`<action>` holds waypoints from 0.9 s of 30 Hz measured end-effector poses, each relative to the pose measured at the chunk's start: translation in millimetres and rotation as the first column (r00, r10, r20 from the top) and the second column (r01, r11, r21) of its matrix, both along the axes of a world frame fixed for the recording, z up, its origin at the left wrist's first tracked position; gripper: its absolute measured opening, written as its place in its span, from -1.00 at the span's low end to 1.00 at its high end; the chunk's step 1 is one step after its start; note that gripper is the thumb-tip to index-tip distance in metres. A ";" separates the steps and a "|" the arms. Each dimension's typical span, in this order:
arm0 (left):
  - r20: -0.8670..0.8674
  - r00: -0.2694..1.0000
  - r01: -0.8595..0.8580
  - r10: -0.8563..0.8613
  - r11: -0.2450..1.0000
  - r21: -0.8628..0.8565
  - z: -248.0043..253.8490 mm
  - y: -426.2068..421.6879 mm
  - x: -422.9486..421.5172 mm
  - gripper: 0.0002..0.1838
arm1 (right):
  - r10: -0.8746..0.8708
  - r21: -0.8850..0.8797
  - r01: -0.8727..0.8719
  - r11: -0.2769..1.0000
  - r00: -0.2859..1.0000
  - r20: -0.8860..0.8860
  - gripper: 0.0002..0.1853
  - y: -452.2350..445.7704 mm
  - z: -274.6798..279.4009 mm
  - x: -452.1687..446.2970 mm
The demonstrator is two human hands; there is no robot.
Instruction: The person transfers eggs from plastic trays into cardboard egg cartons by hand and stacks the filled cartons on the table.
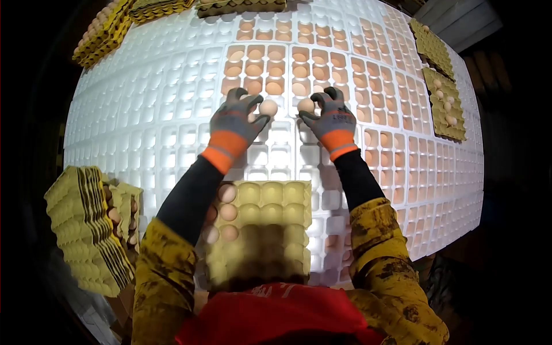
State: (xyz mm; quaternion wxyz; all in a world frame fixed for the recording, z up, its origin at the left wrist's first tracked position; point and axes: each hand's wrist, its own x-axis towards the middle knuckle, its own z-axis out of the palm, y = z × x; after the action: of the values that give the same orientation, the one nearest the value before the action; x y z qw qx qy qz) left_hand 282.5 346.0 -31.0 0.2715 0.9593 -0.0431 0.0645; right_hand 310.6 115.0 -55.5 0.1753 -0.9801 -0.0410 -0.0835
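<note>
My left hand [236,121], in a grey glove with an orange cuff, has its thumb and fingers closed at a pale egg [268,107]. Part of another egg seems to show between those fingers. To the right, my gloved right hand [334,118] pinches a light brown egg [306,106] between thumb and fingers. Both hands are over white plastic trays with square cells [279,131]. Just beyond them, cells hold brown eggs [254,70]. Nearer my body lies a yellowish pulp egg tray [282,195], with several eggs [228,213] along its left side.
Stacked pulp trays [86,230] stand at the left, with eggs beside them. More stacks [109,34] are at the far left. At the right edge, a pulp tray [443,106] carries several eggs on the white trays. Filled cells [376,149] extend to my right.
</note>
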 end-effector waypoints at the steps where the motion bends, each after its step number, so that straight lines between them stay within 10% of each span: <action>1: -0.102 0.995 0.007 -0.002 0.998 0.055 -15.0 -12.0 19.1 -0.51 | -0.011 0.046 0.015 0.999 0.997 -0.082 -0.48 3.0 -3.2 7.6; 4: -0.212 0.977 0.050 -0.011 0.982 0.182 -35.3 -14.7 37.2 -0.49 | 0.048 0.392 -0.044 0.919 0.999 0.000 -0.66 -9.8 -22.8 26.8; 6: -0.234 0.970 0.107 -0.058 0.973 0.203 -49.2 4.9 38.7 -0.44 | 0.110 0.797 0.382 0.468 0.870 -0.481 -0.74 -32.1 -24.0 31.4; 10: 0.104 0.993 0.105 -0.062 0.870 -0.483 -54.6 39.4 43.0 -0.53 | 0.060 0.946 0.324 0.013 0.944 -0.324 -0.72 -51.3 -13.4 30.7; 13: 0.045 0.998 0.051 -0.037 0.927 -0.371 -77.6 63.5 52.9 -0.54 | -0.006 0.762 -0.087 0.642 0.993 0.119 -0.68 -68.1 -55.0 42.5; 15: 0.152 0.976 0.137 -0.157 0.981 0.135 -100.7 70.2 41.1 -0.51 | 0.182 -0.046 -0.177 0.983 0.925 0.333 -0.59 -74.1 -73.8 37.7; 16: 0.185 0.955 0.165 -0.232 0.933 0.321 -96.5 71.1 35.8 -0.50 | 0.170 -0.049 -0.164 0.985 0.924 0.341 -0.57 -69.3 -70.8 31.6; 19: 0.317 0.947 0.119 -0.060 0.978 -0.170 -58.1 87.4 5.5 -0.53 | 0.071 0.522 -0.212 0.826 0.958 0.276 -0.58 -50.8 -38.4 -5.9; 20: 0.211 0.977 0.080 0.014 0.899 -0.431 -32.7 92.0 -20.5 -0.57 | 0.110 0.434 -0.254 0.865 0.938 0.329 -0.60 -38.1 -15.4 -25.5; 24: -0.022 0.990 0.127 -0.136 0.959 -0.252 37.1 129.9 -136.6 -0.58 | 0.387 0.637 -0.310 0.706 0.922 0.020 -0.61 27.8 36.7 -128.5; 27: -0.127 0.941 0.314 -0.315 0.949 -0.024 43.5 129.9 -212.9 -0.45 | 0.672 0.384 -0.659 0.646 0.730 0.122 -0.65 81.9 29.3 -186.3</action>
State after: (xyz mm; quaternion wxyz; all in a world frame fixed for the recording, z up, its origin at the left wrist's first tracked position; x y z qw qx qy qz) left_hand 69.7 475.9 12.5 0.2821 0.9418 -0.1778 -0.0419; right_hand 124.2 196.9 -26.1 0.3916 -0.8394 -0.3769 -0.0043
